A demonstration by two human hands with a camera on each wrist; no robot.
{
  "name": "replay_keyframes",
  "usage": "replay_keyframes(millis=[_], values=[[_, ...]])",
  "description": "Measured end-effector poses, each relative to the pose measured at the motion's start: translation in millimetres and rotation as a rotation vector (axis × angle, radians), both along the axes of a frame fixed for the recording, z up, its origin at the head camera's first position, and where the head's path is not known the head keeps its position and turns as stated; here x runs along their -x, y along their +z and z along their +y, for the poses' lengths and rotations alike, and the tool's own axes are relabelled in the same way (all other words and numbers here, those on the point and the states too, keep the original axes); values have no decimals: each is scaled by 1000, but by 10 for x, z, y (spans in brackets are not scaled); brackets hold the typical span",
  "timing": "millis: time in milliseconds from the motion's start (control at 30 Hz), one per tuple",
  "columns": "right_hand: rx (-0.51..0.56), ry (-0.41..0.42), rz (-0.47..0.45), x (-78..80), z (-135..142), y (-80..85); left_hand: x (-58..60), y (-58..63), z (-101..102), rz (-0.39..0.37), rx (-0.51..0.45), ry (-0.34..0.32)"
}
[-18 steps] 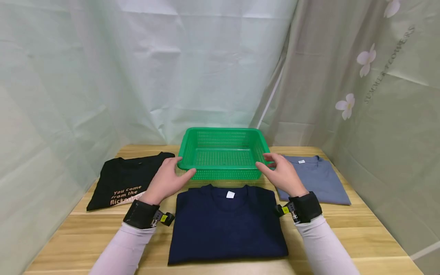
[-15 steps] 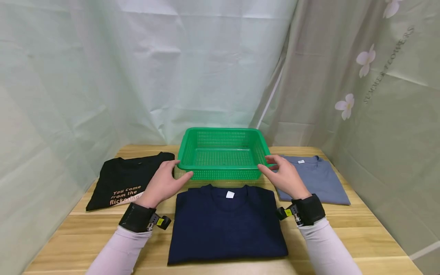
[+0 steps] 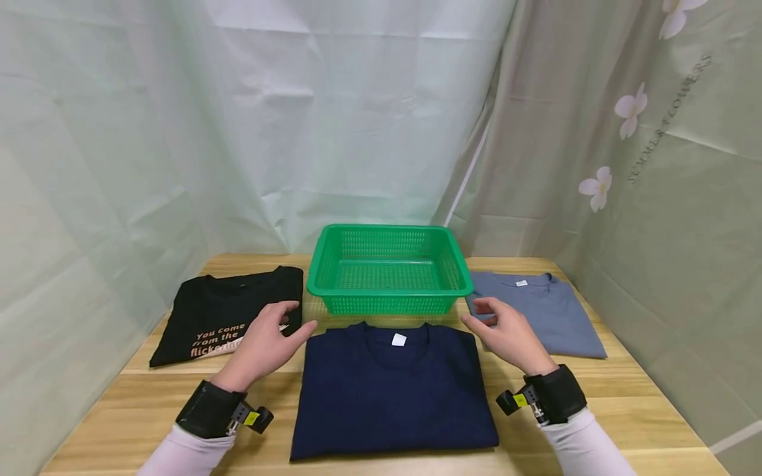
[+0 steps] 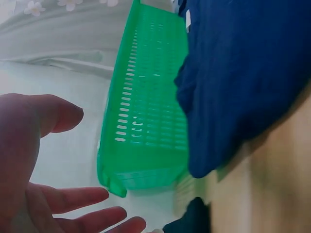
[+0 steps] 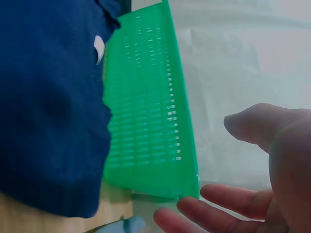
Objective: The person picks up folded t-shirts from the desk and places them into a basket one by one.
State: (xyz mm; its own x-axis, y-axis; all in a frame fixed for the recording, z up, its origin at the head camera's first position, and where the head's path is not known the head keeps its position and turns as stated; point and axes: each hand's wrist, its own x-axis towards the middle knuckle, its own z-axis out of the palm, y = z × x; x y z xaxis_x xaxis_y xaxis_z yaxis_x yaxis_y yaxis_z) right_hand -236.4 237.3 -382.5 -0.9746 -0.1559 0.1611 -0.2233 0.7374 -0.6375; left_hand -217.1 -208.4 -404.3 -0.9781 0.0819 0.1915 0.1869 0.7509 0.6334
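A folded navy T-shirt (image 3: 393, 396) with a white neck label lies on the table in front of the green plastic basket (image 3: 387, 304). My left hand (image 3: 264, 344) hovers to the left of the navy shirt, thumb apart from the fingers, holding nothing. Over on the other side, my right hand (image 3: 508, 334) is held near the navy shirt's upper right corner, its fingers loosely bent and nothing in them. Both wrist views show spread fingers beside the slotted basket wall. No shirt lies inside the basket.
On the left lies a folded black T-shirt (image 3: 232, 297) with printed lettering, partly behind my left hand. A folded grey-blue T-shirt (image 3: 548, 317) lies on the right. Pale curtains (image 3: 369, 119) hang around the wooden table (image 3: 625, 410).
Both hands have drawn back from the basket's front corners toward me and slightly outward. The basket and the shirts stay where they were.
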Motion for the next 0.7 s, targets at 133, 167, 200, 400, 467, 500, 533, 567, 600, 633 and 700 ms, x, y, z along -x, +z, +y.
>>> replay_keyframes(millis=[133, 167, 200, 400, 467, 500, 533, 567, 600, 633, 700], values=[[-26, -17, -21, -70, 52, -70, -68, -60, -39, -62, -25, -3], [-34, -21, -34, -90, 62, -86, -84, -74, -47, -80, -30, -1], [-41, -25, -45, -109, 72, -104, -101, -90, -53, -100, -39, 1], [-44, -33, -117, -236, 113, -201, -188, -147, -89, -201, -88, -20], [-36, -36, -147, -280, 127, -229, -212, -159, -95, -233, -88, -24], [-33, -36, -162, -298, 135, -243, -220, -166, -97, -244, -85, -24], [-29, -37, -176, -315, 142, -257, -228, -171, -98, -254, -83, -21], [-29, -38, -187, -330, 150, -272, -233, -175, -99, -259, -78, -18], [-30, -39, -194, -344, 157, -288, -238, -177, -98, -265, -74, -14], [-30, -40, -201, -357, 164, -302, -241, -180, -98, -270, -68, -11], [-30, -43, -219, -380, 180, -335, -247, -182, -92, -282, -65, -8]])
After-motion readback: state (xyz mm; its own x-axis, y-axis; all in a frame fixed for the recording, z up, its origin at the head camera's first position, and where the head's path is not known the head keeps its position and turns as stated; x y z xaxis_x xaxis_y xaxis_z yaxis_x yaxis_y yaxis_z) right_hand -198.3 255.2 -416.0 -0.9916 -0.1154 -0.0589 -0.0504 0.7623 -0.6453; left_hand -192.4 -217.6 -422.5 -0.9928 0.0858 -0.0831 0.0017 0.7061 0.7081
